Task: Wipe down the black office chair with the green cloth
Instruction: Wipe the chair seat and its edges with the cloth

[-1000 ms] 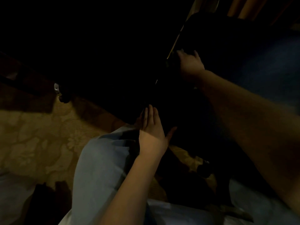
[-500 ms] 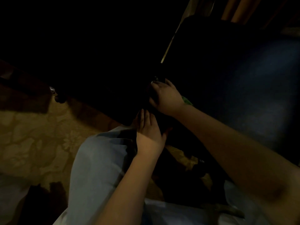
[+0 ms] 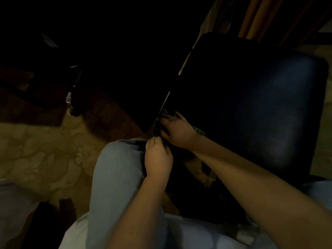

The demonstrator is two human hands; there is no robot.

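The black office chair (image 3: 251, 105) fills the right half of the dim view, its padded seat facing me. The green cloth (image 3: 198, 131) shows only as a small patch under my right wrist and a darker bit by the fingertips. My right hand (image 3: 177, 130) grips the cloth at the chair's near left edge. My left hand (image 3: 158, 157) sits just below it with fingers curled at the same edge; what they hold is too dark to tell.
Patterned beige carpet (image 3: 45, 150) covers the floor at left. My knee in light trousers (image 3: 116, 177) is under the left arm. A chair caster (image 3: 74, 108) stands at left in shadow. Wooden slats (image 3: 255, 18) rise behind the chair.
My right hand slid with the cloth down the chair's left edge towards me. My left hand went from flat, straight fingers to curled fingers close under the right hand.
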